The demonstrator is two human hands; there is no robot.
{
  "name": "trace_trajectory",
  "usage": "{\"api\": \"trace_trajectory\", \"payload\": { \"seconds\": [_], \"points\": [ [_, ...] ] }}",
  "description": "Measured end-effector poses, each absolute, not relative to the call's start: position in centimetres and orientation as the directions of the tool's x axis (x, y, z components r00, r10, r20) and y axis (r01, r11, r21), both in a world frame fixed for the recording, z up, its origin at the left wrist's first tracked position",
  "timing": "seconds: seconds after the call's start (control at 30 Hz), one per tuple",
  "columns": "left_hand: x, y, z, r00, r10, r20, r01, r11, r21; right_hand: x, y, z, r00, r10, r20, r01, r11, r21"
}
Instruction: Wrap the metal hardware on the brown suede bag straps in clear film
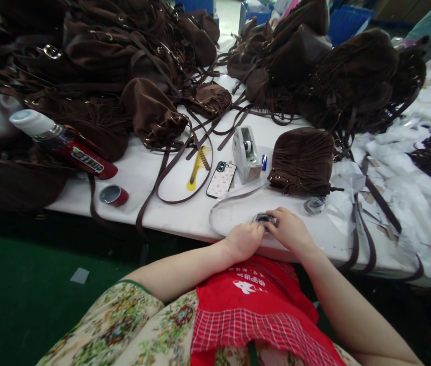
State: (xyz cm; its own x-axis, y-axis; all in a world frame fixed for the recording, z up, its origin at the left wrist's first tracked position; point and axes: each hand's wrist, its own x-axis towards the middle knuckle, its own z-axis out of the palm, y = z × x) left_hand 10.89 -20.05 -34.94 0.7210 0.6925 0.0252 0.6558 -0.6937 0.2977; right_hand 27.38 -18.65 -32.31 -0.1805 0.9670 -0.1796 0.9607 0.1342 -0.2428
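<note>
Both hands are meeting over a small coiled strap bundle (264, 219), which is lying at the near edge of the white table (177, 216), on the wearer's side of the tape dispenser (246, 155) and slightly to its right. The left hand (243, 240) is curling closed at the bundle's left side, with its thumb and forefinger pressing against it. The right hand (288, 230) is pinching it from the right, the fingers bending over the top with only the bundle's thickness between them and the thumb (the undersides are hiding, so how firmly either hand is gripping is impossible to tell).

A loose length of plastic-covered strap (238, 195) is looping out to the left, passing just in front of the dispenser. Farther left of the dispenser, a phone (222, 180) and a yellow comb (197, 170) are lying flat; to its right, a fringed brown bag (302, 158) is resting, with another plastic-wrapped coil (314, 205) sitting on its near side.

The bundle is probably behaving as something light and springy: the strap is looking flexible, the clear film slippery, so the turns are likely wanting to slide apart. Pinching across all the layers at once is seeming the safest hold, one hand steadying the coil's side and the other pressing its outer turn. Nothing about it is looking fragile, though the thin film could be tearing under fingernails.
</note>
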Motion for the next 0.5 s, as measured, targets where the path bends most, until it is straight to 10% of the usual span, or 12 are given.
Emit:
{"api": "trace_trajectory", "payload": {
  "seconds": [0.2, 0.5],
  "points": [
    [12.5, -20.5, -35.1, 0.675, 0.736, 0.05, 0.678, -0.645, 0.352, 27.4, -20.5, -34.0, 0.016, 0.998, -0.061, 0.954, -0.033, -0.299],
    [6.9, -17.2, -34.7, 0.906, 0.407, 0.117, 0.397, -0.913, 0.097, 30.5, -16.3, -32.9, -0.533, 0.822, -0.199, 0.764, 0.367, -0.53]
  ]
}}
